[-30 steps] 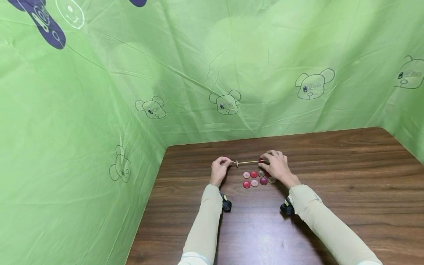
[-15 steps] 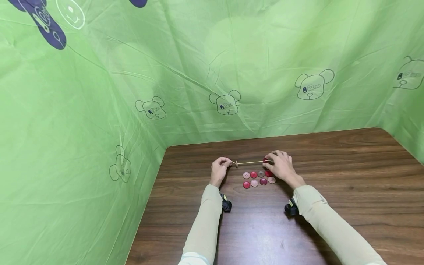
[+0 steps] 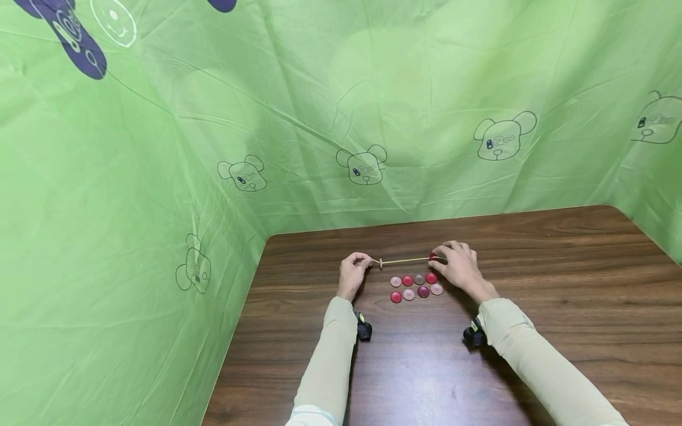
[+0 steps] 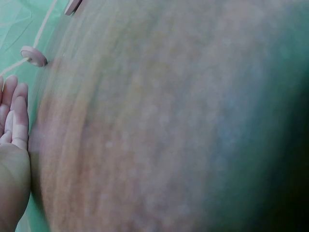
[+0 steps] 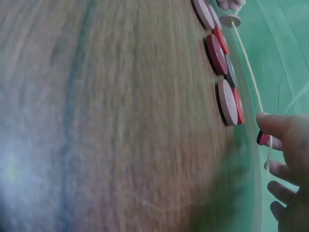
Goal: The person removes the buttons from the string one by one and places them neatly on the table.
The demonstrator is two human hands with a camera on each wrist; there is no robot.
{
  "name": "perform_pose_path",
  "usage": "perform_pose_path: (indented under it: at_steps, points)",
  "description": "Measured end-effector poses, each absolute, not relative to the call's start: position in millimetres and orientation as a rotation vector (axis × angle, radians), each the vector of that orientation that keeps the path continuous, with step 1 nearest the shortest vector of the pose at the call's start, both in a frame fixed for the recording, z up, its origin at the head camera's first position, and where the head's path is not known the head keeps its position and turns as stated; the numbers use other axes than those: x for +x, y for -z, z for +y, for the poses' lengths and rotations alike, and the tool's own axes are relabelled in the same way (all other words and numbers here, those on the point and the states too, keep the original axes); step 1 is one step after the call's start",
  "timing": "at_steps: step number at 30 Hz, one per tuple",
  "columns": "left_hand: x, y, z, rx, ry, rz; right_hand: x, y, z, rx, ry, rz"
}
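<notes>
A thin pale-yellow string (image 3: 406, 260) stretches nearly straight between the two hands above the table. My left hand (image 3: 352, 276) pinches its left end. A pale pink button (image 3: 380, 264) hangs on the string close to these fingertips, standing on edge. My right hand (image 3: 459, 266) holds a dark red button (image 5: 263, 138) between thumb and finger, with the string running through or past it; the fingers partly hide which. A short length of string (image 5: 269, 162) trails beyond this button along the right fingers. The other right fingers are loosely bent.
Two rows of pink, red, grey and maroon buttons (image 3: 423, 291) lie flat on the brown wooden table (image 3: 298, 307), in front of the string. A green cloth (image 3: 319, 118) with bear outlines hangs behind and to the left. Small black cameras (image 3: 364, 329) sit at the wrists.
My right hand has slid steadily to the right with the dark red button, lengthening the string seen between the hands and uncovering the rightmost table buttons. The left hand and pink button stay put.
</notes>
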State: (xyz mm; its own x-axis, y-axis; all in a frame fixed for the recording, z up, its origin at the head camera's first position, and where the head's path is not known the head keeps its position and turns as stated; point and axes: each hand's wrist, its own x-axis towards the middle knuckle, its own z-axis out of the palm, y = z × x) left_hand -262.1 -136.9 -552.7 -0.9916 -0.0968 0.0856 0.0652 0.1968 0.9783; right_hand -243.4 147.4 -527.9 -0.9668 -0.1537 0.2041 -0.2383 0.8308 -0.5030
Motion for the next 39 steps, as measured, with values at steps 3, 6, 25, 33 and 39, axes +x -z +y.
perform_pose_path:
  at_steps: [3, 6, 25, 33, 39]
  points:
    - [-262.6, 552.9, -137.1, 0.028, 1.913, -2.325, -244.0, 529.1, 149.3, 0.306, -0.810, -2.849]
    - [-262.4, 552.6, -136.9, 0.025, 1.910, -2.322, -244.4, 529.6, 151.4, 0.303, -0.810, -2.842]
    - [-261.0, 552.6, -137.6, 0.031, 1.910, -2.337, -242.4, 535.7, 171.1, 0.277, -0.786, -2.844]
    - [-261.1, 553.3, -137.7, 0.032, 1.892, -2.346, -240.3, 534.0, 176.1, 0.279, -0.793, -2.835]
    - [-261.5, 553.5, -137.8, 0.044, 1.883, -2.360, -240.1, 533.6, 178.9, 0.248, -0.796, -2.836]
